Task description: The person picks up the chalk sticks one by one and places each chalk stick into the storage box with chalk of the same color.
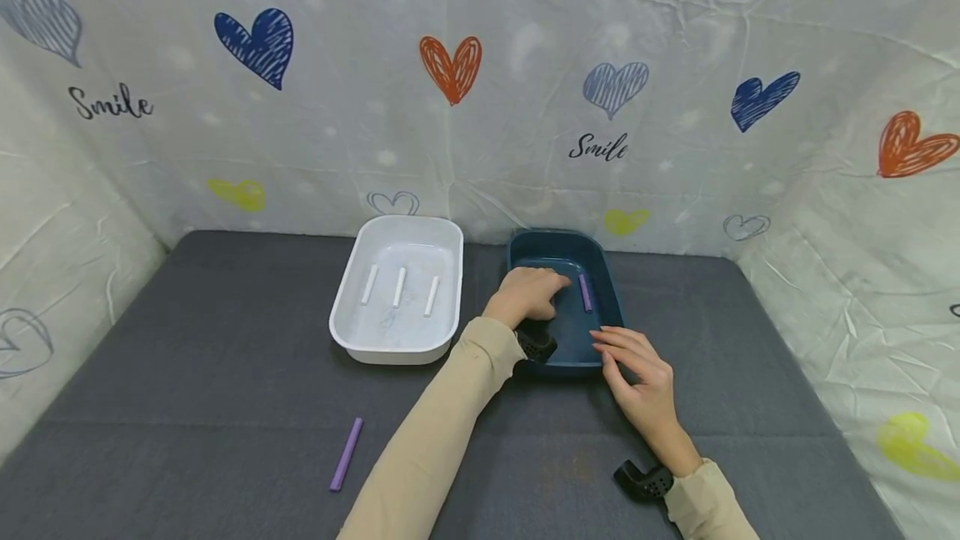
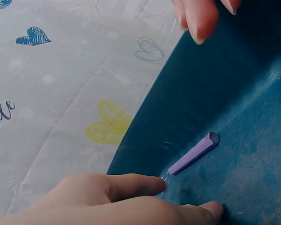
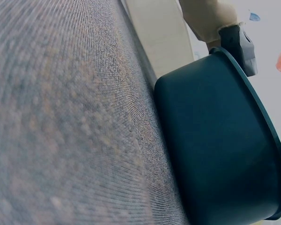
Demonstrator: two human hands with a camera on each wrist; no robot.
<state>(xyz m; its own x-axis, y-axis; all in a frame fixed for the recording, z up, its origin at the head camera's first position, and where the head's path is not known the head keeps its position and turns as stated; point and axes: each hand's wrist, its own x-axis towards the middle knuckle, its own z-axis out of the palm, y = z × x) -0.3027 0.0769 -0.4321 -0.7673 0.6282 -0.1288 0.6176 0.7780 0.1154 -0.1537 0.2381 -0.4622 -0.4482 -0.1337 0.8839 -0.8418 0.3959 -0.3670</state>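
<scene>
Dark teal oval plastic tub (image 1: 564, 307), standing on the grey fabric table cover (image 1: 225, 407), just right of a white oval plastic tub (image 1: 397, 298) that holds three short white sticks (image 1: 400, 287) lying side by side. One short purple stick (image 1: 585, 292) lies flat on the teal tub's floor, towards its right wall; the left wrist view shows it resting free. Left hand (image 1: 525, 294): reached into the teal tub, fingers loosely bent, fingertips (image 2: 154, 183) just beside the near end of the stick, nothing gripped. Right hand (image 1: 637, 373): fingers straight and relaxed, laid at the tub's near right rim, holding nothing; whether it presses the rim cannot be told. A second, longer purple stick (image 1: 347, 454) lies on the cover well apart, to the near left. Step in hand, by judgement: the placing of the purple stick in the teal tub, at the point of letting go. The next move would call for lifting the left hand clear of the wall without nudging the stick.
</scene>
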